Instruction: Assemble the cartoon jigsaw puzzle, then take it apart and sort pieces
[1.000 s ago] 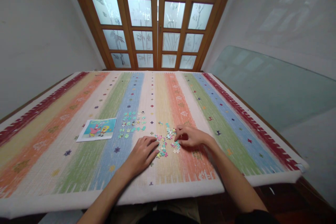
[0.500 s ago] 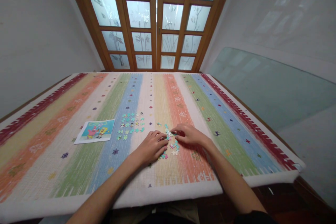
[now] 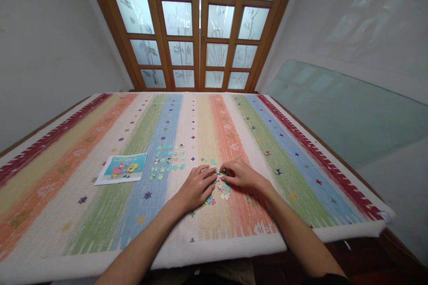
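Observation:
My left hand [image 3: 199,187] lies palm down over a small cluster of jigsaw pieces [image 3: 223,190], its fingers stretched out and their tips touching pieces. Across the cluster, my right hand [image 3: 241,174] is curled, thumb and fingertips close together around a jigsaw piece [image 3: 218,178] at the upper edge. The fingertips partly hide that piece. The pieces are turquoise, pink and pale, and some lie under my left hand. To the left, several loose turquoise pieces [image 3: 169,157] are spread out in rough rows.
A reference picture [image 3: 124,168] with a pink and a yellow cartoon figure lies left of the loose pieces. Everything rests on a striped cloth [image 3: 110,227] covering a large table. A glass panel [image 3: 334,107] leans on the right wall; glazed wooden doors [image 3: 199,26] stand behind.
My left hand has shifted slightly right, and my right hand's thumb and fingers have drawn closer together over the cluster. Some pieces there have moved slightly; the loose rows and picture stay put.

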A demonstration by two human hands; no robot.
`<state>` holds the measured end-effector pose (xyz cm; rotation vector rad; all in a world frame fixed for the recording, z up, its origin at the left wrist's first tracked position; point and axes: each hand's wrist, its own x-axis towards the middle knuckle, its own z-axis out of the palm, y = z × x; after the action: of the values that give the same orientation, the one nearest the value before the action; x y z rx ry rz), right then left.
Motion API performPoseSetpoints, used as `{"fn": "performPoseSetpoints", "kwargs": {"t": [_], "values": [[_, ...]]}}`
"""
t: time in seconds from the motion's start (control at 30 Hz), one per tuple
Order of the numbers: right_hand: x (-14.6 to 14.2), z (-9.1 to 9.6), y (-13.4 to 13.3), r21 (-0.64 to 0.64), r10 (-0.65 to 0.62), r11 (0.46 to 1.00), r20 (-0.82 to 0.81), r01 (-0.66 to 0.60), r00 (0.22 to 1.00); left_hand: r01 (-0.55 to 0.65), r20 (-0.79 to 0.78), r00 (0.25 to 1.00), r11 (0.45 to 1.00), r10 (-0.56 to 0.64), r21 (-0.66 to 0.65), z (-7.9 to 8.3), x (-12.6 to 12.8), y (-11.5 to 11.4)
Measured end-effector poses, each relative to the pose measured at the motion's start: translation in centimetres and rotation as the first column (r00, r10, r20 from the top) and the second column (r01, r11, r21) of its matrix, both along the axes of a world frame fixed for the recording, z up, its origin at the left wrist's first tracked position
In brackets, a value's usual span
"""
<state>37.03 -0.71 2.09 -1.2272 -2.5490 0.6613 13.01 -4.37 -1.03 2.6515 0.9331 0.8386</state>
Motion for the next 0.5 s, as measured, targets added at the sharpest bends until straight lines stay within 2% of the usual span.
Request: {"fn": "performPoseSetpoints", "kwargs": {"t": [0.17,0.3,0.5], "values": [[0.29,0.24,-0.02,-0.016,0.01,1.0,0.003,-0.01,1.0,0.0,-0.043,0.999,1.0,0.0,0.0,-0.43,-0.42,-0.09],[0.38,0.49,-0.12,-0.01,0.007,1.0,0.017,-0.007,1.0,0.001,-0.01,1.0,1.0,0.0,0.014,-0.51,-0.66,-0.32],[-0.1,0.21,-0.33,0.025,0.023,0.999,-0.078,-0.021,0.997,0.007,0.046,0.999,1.0,-0.008,0.018,-0.23,-0.41,-0.52]]}}
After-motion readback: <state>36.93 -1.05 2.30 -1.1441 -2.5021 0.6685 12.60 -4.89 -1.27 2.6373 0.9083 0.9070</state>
